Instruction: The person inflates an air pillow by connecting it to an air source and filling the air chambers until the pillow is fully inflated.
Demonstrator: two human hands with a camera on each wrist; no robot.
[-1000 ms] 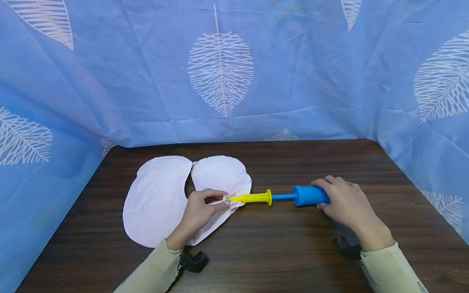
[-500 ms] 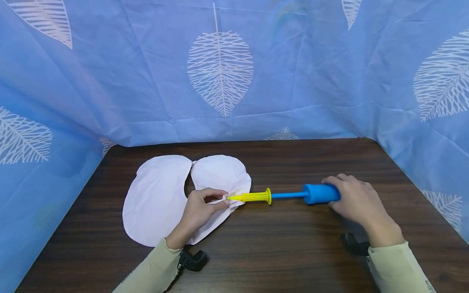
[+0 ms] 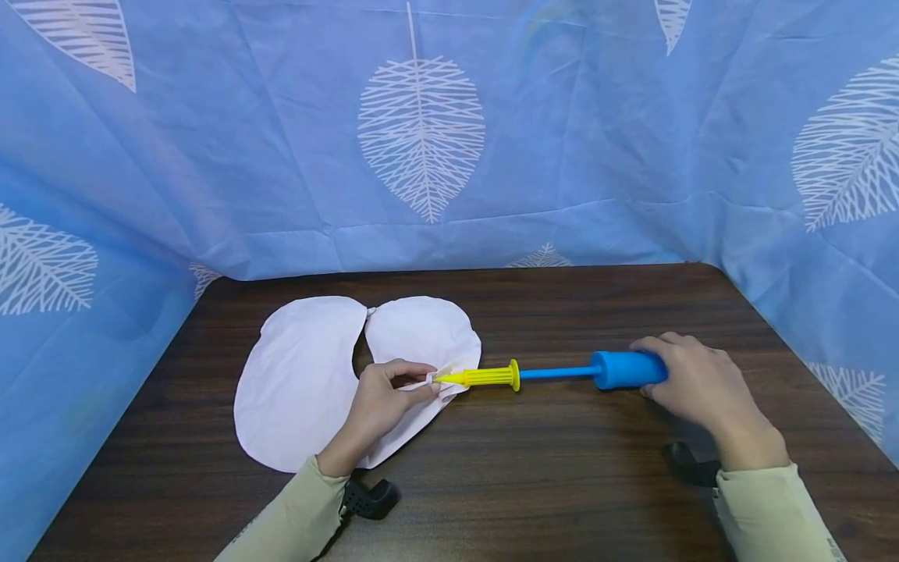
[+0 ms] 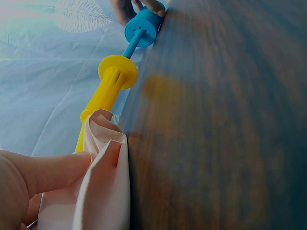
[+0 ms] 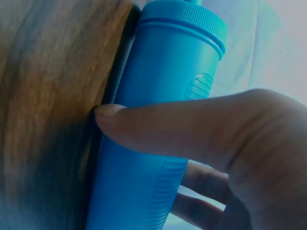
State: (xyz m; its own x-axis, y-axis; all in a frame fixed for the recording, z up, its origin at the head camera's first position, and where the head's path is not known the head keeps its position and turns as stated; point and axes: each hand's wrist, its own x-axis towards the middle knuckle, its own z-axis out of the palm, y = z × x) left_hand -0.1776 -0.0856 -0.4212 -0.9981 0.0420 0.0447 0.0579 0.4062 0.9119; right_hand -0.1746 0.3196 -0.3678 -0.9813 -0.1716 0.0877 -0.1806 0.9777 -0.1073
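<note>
Has drawn blue barrel point(image 3: 630, 369), gripped by curled right fingers point(image 5: 206, 178), farther from left fingers point(image 3: 410, 368) pinching white balloon point(image 3: 302, 382), apparently taking in air.

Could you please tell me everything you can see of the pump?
The pump looks plastic: a blue barrel with ribbed cap, an exposed blue rod, and a yellow, tapered nozzle with a round flange. It lies sideways along the table; whether it touches the wood is unclear. The right hand's grip holds the barrel; the nozzle's tip reaches the white sheet's folds, where the left hand's grip pinches.
</note>
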